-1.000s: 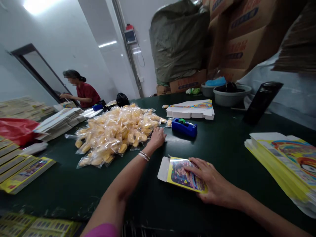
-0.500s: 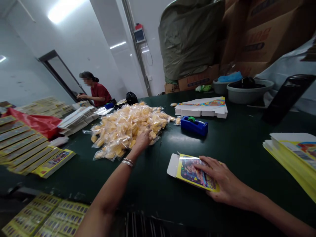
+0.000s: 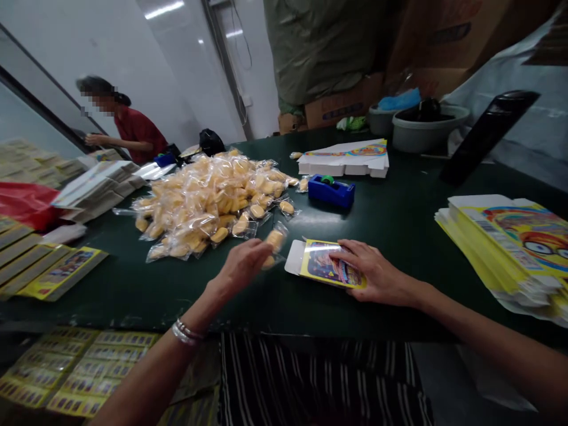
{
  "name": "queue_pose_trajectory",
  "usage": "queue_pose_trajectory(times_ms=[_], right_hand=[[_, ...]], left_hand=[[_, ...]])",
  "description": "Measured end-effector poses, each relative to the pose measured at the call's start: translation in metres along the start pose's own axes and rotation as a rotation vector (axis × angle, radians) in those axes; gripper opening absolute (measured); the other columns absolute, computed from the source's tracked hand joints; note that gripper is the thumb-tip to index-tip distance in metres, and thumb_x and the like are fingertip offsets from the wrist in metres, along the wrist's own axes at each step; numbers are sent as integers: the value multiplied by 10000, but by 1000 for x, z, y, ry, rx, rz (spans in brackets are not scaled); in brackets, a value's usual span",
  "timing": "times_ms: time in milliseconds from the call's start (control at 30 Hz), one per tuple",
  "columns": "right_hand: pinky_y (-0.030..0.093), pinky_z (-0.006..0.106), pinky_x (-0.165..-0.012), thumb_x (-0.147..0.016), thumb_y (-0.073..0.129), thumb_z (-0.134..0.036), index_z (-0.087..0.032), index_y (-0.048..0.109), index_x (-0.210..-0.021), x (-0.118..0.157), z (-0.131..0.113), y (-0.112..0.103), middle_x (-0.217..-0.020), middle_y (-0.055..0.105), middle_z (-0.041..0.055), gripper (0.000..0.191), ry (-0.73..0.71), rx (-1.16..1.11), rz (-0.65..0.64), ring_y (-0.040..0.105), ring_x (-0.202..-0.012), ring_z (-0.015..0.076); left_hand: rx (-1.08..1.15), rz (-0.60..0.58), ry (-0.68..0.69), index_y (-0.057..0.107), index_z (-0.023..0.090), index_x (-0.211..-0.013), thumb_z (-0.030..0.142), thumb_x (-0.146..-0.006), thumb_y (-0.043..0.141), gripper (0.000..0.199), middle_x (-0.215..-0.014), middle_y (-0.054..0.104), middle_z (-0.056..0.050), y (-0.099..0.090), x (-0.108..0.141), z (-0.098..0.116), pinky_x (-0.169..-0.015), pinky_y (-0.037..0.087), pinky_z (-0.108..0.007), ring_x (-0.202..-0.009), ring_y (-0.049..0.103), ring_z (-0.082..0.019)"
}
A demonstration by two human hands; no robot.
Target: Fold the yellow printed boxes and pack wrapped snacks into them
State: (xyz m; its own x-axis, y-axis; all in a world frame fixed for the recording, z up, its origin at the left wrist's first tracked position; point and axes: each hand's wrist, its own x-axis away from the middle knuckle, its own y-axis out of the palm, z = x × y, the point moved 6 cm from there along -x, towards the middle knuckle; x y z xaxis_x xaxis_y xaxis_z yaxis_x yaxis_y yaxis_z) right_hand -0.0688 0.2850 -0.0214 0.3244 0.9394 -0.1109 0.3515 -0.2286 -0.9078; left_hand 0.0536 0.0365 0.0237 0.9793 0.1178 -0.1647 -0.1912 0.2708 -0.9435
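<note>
Between the fingers of my left hand (image 3: 242,262) are wrapped yellow pieces (image 3: 276,239) in clear plastic, blurred by motion; at least two show. They hang just left of the open flap of a yellow printed carton (image 3: 326,262). My right hand (image 3: 377,272) lies over the carton's right end, fingers on its top face and thumb at the near side, so that end is hidden. The carton rests flat on the table, its white flap pointing left. Behind my left hand spreads a large pile of the same wrapped pieces (image 3: 213,201).
A blue tape dispenser (image 3: 331,192) stands beyond the carton, before a stack of flattened cartons (image 3: 344,160). More flat cartons (image 3: 510,248) lie at right, near a dark bottle (image 3: 488,139). Closed cartons (image 3: 62,273) line the left. A person in red (image 3: 137,133) sits across.
My left hand has come back from the pile towards the carton, now gripping wrapped pieces. My right hand still holds the carton. The view has tilted down and turned right.
</note>
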Motion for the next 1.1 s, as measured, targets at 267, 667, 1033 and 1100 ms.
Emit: queue_pose_trajectory(times_ms=[267, 667, 1033, 1100], right_hand=[[290, 587, -1052, -664, 708, -257, -268, 429, -1442, 6, 0, 0, -1510, 309, 157, 826, -15, 5, 0, 298, -1366, 384], [289, 589, -1037, -664, 686, -239, -262, 441, -1421, 6, -4, -2, -1504, 333, 165, 796, -38, -10, 37, 292, -1374, 391], [289, 563, -1054, -656, 695, -248, -247, 436, -1430, 2, -15, 0, -1493, 336, 177, 817, -69, -13, -12, 310, -1365, 375], [287, 563, -1057, -657, 688, -242, -257, 435, -1429, 2, -13, 1, -1490, 341, 169, 813, -76, -14, -4, 315, -1364, 371]], left_hand=[[52, -279, 310, 695, 200, -860, 25, -818, 496, 268, -1271, 588, -99, 32, -11, 60, -904, 437, -380, -1088, 514, -263], [521, -331, 117, 582, 186, -589, 82, -655, 622, 129, -805, 723, -47, 37, -36, 52, -844, 470, -350, -756, 644, -196], [784, 92, -280, 633, 196, -994, 426, -797, 602, 304, -1170, 641, -79, 38, -19, 14, -818, 498, -312, -979, 610, -211], [750, 48, -285, 670, 223, -1072, 389, -758, 668, 356, -1181, 647, -62, 25, -3, 12, -806, 486, -304, -998, 592, -219]])
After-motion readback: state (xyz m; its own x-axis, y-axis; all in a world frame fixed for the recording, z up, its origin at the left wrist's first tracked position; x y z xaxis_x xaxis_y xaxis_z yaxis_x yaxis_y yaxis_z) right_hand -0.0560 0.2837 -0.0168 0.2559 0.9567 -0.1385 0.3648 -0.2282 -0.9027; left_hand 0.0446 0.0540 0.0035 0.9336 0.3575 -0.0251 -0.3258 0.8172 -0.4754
